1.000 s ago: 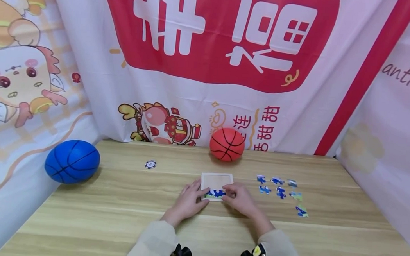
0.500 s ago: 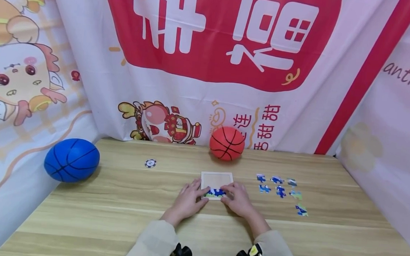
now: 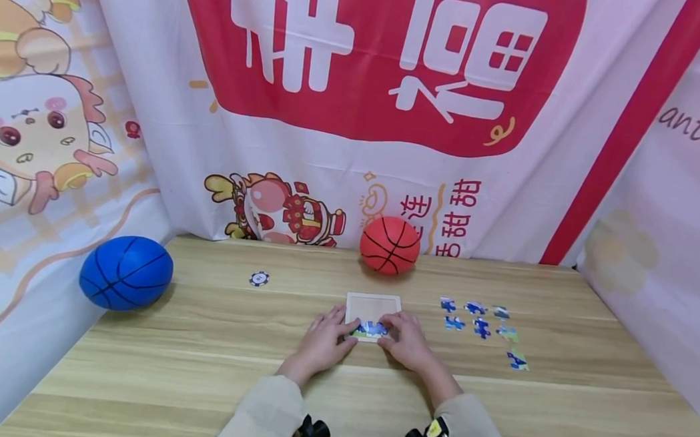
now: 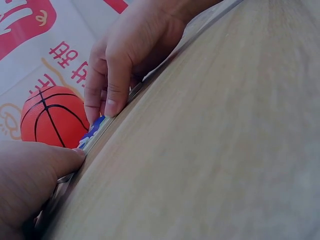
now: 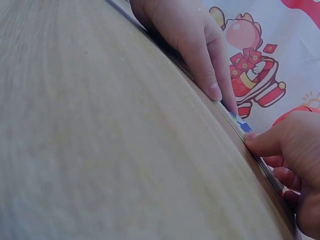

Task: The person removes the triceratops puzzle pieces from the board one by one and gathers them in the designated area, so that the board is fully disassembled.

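both hands at the near edge of a small puzzle tray lying flat on the wooden counter, directly ahead of the person. the left hand rests at the tray's near-left corner, fingers extended and fingertips touching the frame; in the left wrist view its thumb lies against the frame edge. the right hand sits at the near-right corner, fingers bent, their tips pressing on the placed pieces that fill the tray's near row; whether it pinches a piece cannot be told. the two hands are about equally near the tray, one on each side, with the blue-and-white row between their fingertips. the far part of the tray shows bare board. the tray is close to square, with no marked long axis.

loose puzzle pieces lie scattered to the right of the tray, nearer the right hand, apart from one another and from the tray; nothing lies between them and that hand. an orange ball stands beyond the tray against the backdrop, a blue ball far left, and a small round chip left of the tray.
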A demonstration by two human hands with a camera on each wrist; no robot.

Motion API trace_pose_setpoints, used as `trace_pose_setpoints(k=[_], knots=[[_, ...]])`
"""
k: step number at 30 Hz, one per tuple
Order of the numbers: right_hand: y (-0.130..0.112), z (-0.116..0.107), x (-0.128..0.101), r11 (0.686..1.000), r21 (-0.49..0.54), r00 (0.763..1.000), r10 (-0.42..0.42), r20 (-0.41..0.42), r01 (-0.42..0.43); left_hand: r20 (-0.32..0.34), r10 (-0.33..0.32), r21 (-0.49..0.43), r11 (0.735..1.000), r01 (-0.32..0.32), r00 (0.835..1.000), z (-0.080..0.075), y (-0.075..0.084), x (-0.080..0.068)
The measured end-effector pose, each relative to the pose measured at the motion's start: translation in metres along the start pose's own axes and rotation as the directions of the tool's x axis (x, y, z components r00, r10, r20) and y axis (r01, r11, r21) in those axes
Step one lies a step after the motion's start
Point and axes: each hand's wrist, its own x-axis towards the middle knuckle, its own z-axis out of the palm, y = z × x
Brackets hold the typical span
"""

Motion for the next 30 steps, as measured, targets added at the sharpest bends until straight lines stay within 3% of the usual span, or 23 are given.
trace_pose_setpoints(k=[13, 25, 30], knots=[[0.0008, 0.0025, 0.0028, 0.982, 0.19, 0.999, 0.006, -0.049, 0.003, -0.006, -0.012, -0.012, 1.0, 0.012, 1.0, 0.0, 0.0005, -0.0007], [0.0, 0.0, 0.0029, 0.99, 0.135, 0.999, 0.046, 0.009, -0.047, 0.003, -0.014, -0.01, 1.0, 0.014, 1.0, 0.0018, 0.0004, -0.0012], [-0.0016, -0.0034, 0.0037, 0.985, 0.157, 0.997, 0.074, 0.017, -0.076, -0.007, -0.013, -0.012, 1.0, 0.013, 1.0, 0.0019, -0.0003, -0.0012]])
